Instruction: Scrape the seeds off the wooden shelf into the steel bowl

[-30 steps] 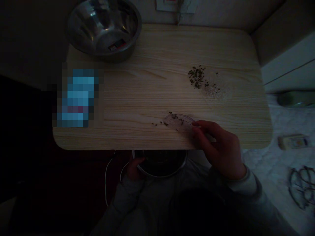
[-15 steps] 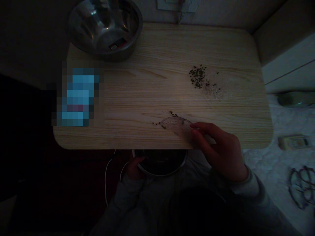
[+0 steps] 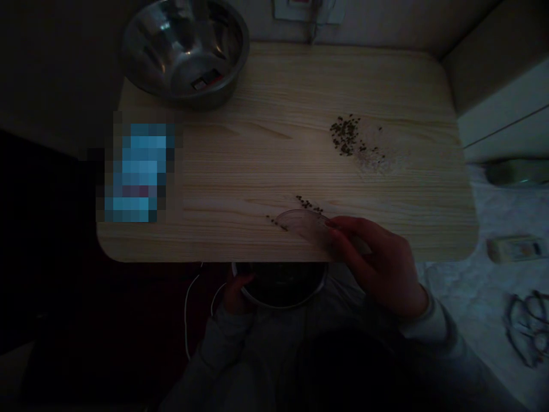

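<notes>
Between the thumb and fingers of my right hand [image 3: 377,260] is a clear, thin, round-edged piece like a plastic lid [image 3: 302,223], tilted low over the table near its front edge. Small dark seeds [image 3: 306,203] lie scattered just beyond and left of its rim. Below the table edge, my left hand [image 3: 238,292] grips the left rim of a dark bowl [image 3: 283,286]; the far part of this bowl is hidden under the tabletop. A larger pile of dark seeds [image 3: 345,136] lies farther back on the right, with pale bits [image 3: 377,163] beside it.
A large steel bowl [image 3: 189,63] stands at the back left of the wooden table [image 3: 240,166]. A blurred-out bright blue object [image 3: 139,171] lies at the left edge. To the right, a green bottle [image 3: 518,171] and coiled cables [image 3: 532,326] rest on a white quilted surface.
My right hand and the clear piece have shifted slightly left and toward me. More seeds now show beyond its rim. My left hand stays at the bowl.
</notes>
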`<state>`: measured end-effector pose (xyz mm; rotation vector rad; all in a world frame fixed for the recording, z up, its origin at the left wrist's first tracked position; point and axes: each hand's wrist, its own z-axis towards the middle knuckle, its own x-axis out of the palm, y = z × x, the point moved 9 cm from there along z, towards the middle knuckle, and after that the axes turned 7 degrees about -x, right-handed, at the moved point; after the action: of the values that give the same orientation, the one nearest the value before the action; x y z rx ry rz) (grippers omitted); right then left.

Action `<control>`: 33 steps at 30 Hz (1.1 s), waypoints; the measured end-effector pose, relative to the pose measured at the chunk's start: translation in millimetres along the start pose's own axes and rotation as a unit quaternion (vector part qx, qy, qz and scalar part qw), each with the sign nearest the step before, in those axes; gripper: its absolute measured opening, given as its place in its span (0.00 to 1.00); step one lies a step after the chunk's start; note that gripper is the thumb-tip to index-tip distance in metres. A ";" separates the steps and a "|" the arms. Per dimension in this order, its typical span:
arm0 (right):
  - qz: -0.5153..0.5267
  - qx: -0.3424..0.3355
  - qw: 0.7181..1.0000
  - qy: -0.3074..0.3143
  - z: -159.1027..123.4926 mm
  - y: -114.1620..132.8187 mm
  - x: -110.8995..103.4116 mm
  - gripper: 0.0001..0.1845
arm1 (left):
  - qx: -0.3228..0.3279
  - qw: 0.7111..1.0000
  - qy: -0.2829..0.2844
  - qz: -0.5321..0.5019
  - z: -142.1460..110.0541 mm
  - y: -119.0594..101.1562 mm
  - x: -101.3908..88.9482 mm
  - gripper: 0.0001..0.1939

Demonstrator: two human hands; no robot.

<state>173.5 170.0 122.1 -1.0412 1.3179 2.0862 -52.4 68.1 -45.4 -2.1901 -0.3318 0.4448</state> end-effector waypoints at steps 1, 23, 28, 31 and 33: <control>-0.001 0.001 1.000 0.002 -0.5 -0.3 0.3 0.08 | 0.004 1.000 -0.005 0.008 0.6 1.9 -2.5 0.07; 0.041 -0.028 0.999 0.006 -0.8 6.3 7.0 0.09 | 0.039 0.998 -0.006 0.041 8.1 8.5 -15.6 0.05; 0.026 -0.014 1.000 -0.009 -0.1 -1.0 2.3 0.09 | 0.058 0.996 -0.022 0.072 9.1 2.1 -20.3 0.07; 0.029 -0.018 0.999 0.002 0.9 -0.9 5.3 0.09 | 0.070 0.993 -0.035 0.085 8.1 -3.0 -21.9 0.09; 0.029 -0.013 0.999 0.007 0.6 -1.6 6.3 0.10 | 0.069 0.993 -0.039 0.089 6.6 -5.9 -21.1 0.09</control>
<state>170.5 171.1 116.4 -1.0420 1.3454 2.1475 -74.7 68.1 -40.3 -2.0794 -0.1435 0.6347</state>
